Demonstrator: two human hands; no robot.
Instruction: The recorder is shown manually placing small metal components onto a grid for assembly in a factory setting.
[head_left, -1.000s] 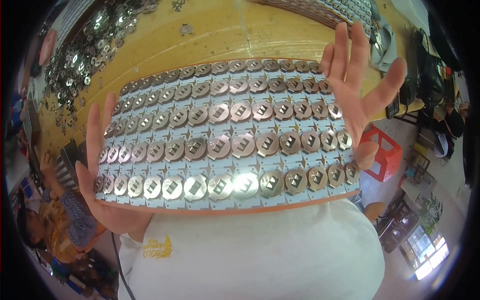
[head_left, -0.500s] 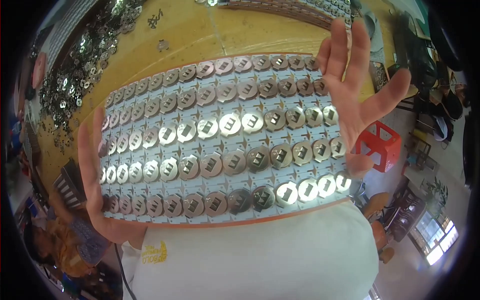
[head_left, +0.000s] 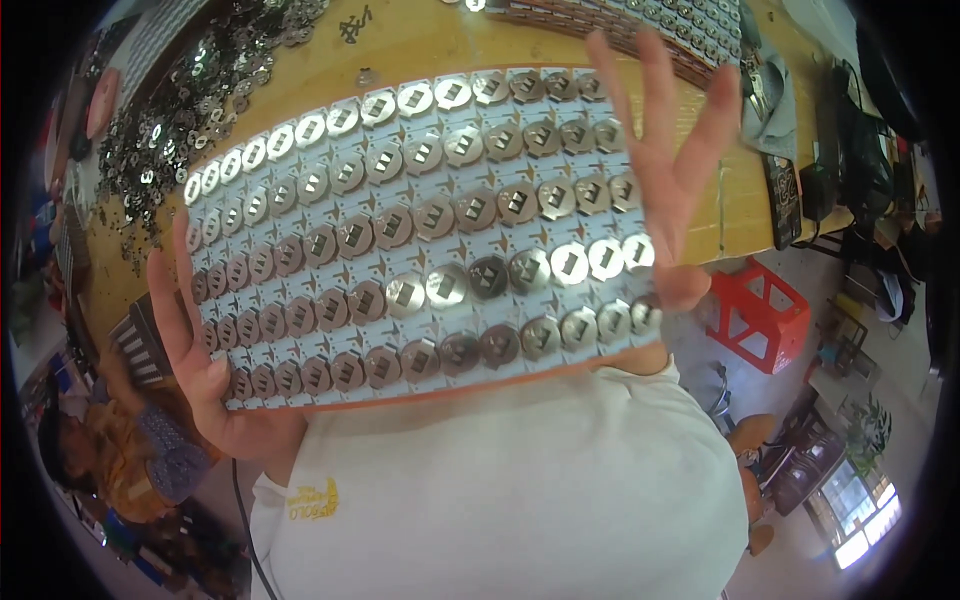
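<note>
A wide white circuit board panel (head_left: 425, 245) with a brown edge is held up in front of my shirt, tilted, its far edge over the table. Rows of round shiny metal clips (head_left: 435, 220) cover its face. At the left edge my left hand (head_left: 215, 405) grips it, the thumb on the near left corner and part of the fingers hidden behind. My right hand (head_left: 665, 180) supports the right edge between palm and thumb, its other fingers spread upward past the panel.
Many loose metal clips (head_left: 185, 130) lie heaped on the yellow table (head_left: 745, 215) at the far left. Stacked panels (head_left: 690, 35) stand at the back right, with a dark phone-like slab (head_left: 783, 200) near the table edge. A red stool (head_left: 760, 315) is on the right; another person (head_left: 130, 440) sits lower left.
Both hands have raised the panel away from my body and slightly left, and its tilt has changed, so the bright reflections fall on other clips. More of my shirt shows below it.
</note>
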